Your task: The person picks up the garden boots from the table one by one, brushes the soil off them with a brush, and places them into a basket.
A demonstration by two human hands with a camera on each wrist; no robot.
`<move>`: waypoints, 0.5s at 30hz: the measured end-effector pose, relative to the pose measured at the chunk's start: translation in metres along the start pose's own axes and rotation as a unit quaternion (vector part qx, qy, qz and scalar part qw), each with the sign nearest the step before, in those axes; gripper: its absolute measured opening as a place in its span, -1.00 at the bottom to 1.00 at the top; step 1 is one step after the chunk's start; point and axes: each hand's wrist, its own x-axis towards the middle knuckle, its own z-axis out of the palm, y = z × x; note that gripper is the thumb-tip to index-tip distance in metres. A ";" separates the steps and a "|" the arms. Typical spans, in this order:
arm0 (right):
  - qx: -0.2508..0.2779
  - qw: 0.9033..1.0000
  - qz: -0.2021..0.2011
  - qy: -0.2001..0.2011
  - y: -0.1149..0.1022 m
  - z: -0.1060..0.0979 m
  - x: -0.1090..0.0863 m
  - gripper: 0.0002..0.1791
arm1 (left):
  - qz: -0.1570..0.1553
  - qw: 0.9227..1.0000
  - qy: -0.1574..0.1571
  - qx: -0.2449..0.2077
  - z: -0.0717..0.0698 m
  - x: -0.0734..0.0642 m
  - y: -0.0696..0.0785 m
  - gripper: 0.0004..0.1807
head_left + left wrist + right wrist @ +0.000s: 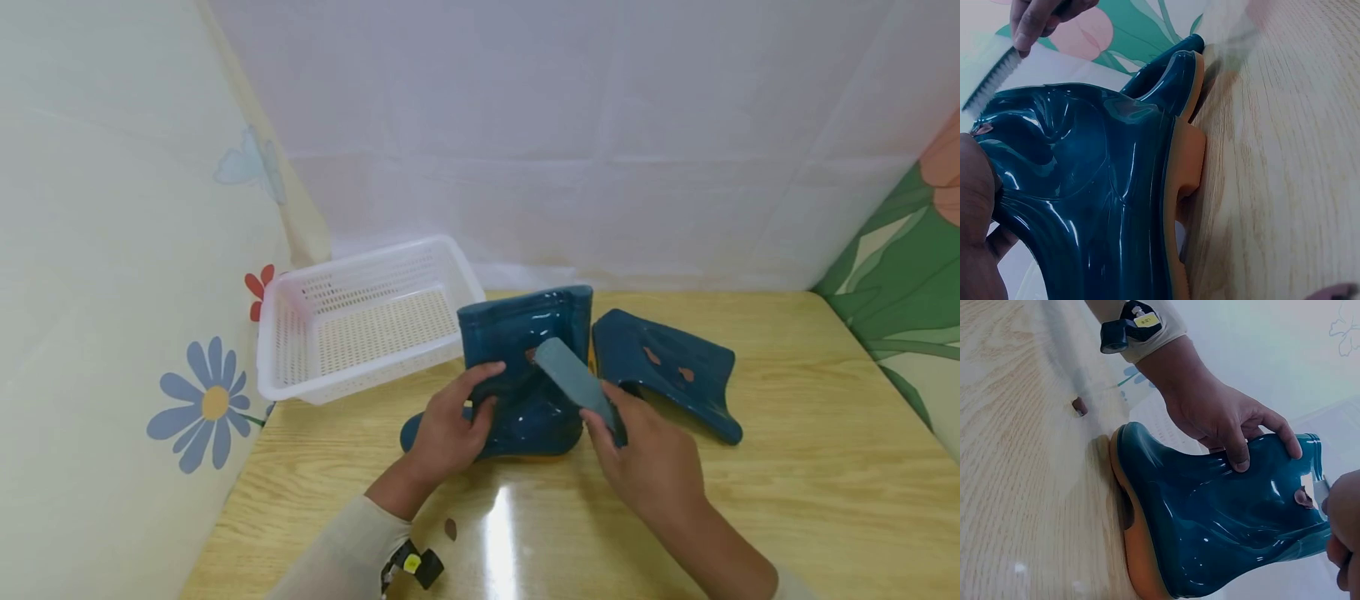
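Observation:
A glossy dark teal rubber boot (525, 417) with an orange sole stands upright on the table. My left hand (450, 429) grips its shaft from the left, thumb and forefinger lying on the near side. With my right hand (652, 458) I hold a scrub brush (573, 379) that has a grey-blue back and, in the left wrist view, white bristles (994, 84). The brush is at the upper shaft, beside a brown flake (1303, 497) stuck there; whether the bristles touch the boot I cannot tell. The second boot (675, 367) lies on its side to the right, bearing two brown flakes.
A white perforated plastic basket (360, 379) stands at the back left. One loose brown flake (451, 529) lies on the wooden table (810, 500) near my left wrist. A pale cloth wall (600, 167) rises behind the table, and flower-patterned cloth hangs at both sides.

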 end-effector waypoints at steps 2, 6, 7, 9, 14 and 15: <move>0.004 1.000 -0.001 0.018 0.001 0.000 -0.001 -0.47 | 0.002 1.000 0.000 0.000 0.000 0.000 0.000 -0.38; 0.009 1.000 0.006 -0.005 -0.001 0.003 0.000 -0.46 | 0.004 1.000 0.000 0.000 0.000 0.000 0.000 -0.38; 0.007 1.000 0.012 -0.019 -0.001 0.004 -0.001 -0.46 | 0.004 1.000 0.000 0.001 0.000 0.000 0.000 -0.38; 0.003 0.999 0.021 -0.046 -0.002 0.006 -0.002 -0.46 | 0.005 1.000 0.000 0.004 0.000 0.000 0.000 -0.38; -0.006 0.998 0.020 -0.062 -0.001 0.008 -0.006 -0.47 | 0.005 1.000 0.002 0.007 0.000 -0.001 0.000 -0.38; -0.007 0.998 0.022 -0.062 -0.001 0.008 -0.007 -0.47 | 0.005 1.000 0.003 0.007 0.000 -0.001 0.000 -0.38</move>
